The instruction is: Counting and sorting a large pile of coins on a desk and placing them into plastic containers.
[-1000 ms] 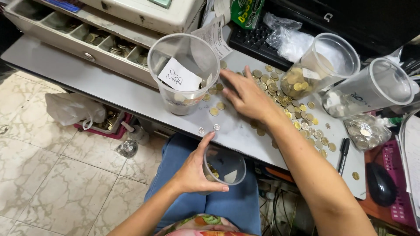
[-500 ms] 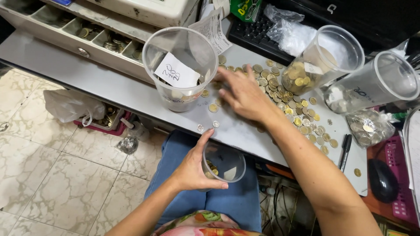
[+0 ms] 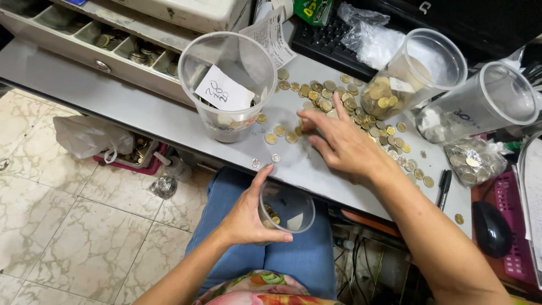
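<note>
Left hand wrapped round small clear cup below table edge, a few coins inside | right hand flat, fingers spread over loose coins | coins likely hard, thin, slippery: slide to the edge, don't pinch | beyond: tall labelled cup, open coin drawer

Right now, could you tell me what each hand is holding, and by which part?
The left hand holds a clear cup by its side wall near the rim. The right hand holds nothing; its fingers rest on the coins.
</note>
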